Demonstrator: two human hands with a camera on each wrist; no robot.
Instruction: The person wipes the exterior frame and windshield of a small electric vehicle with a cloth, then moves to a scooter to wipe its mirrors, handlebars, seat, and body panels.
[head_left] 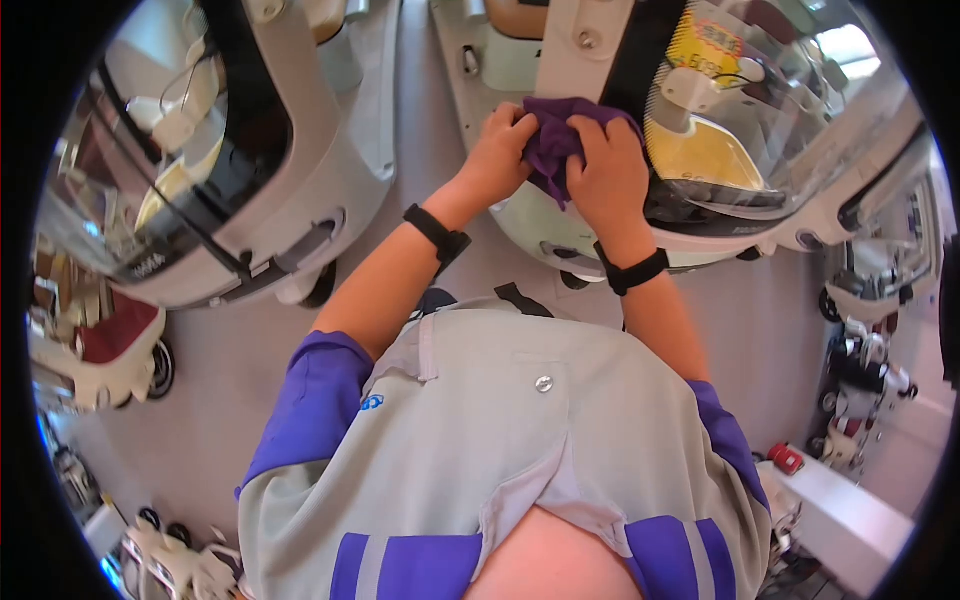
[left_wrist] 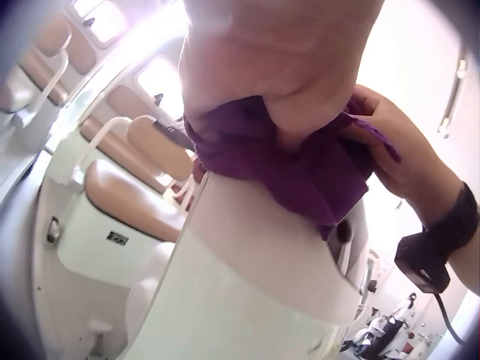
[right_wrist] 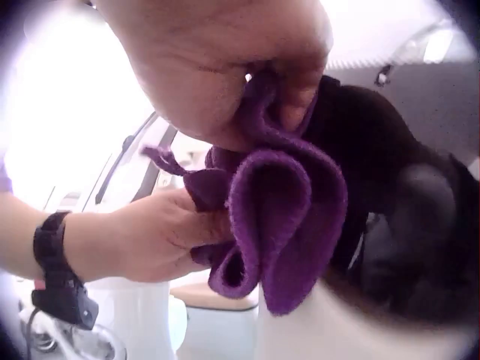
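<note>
Purple cloth (head_left: 553,143) bunched on the front edge of a white scooter body (head_left: 525,225), between both our hands. Left hand (head_left: 497,155) clutches its left side, fingers curled into the folds; right hand (head_left: 607,175) pinches the other side — thumb tucked into the fabric. Both forearms reach forward, wrists banded in black. Most of the cloth is buried under fingers; the scooter's windscreen (head_left: 750,110) is cut off at the frame edge.

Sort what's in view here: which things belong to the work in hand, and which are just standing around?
In hand: purple cloth, gripped by left hand and right hand; white scooter beneath the cloth.

Standing around: second scooter on the left; red object on a ledge; parked scooters with tan seats.
</note>
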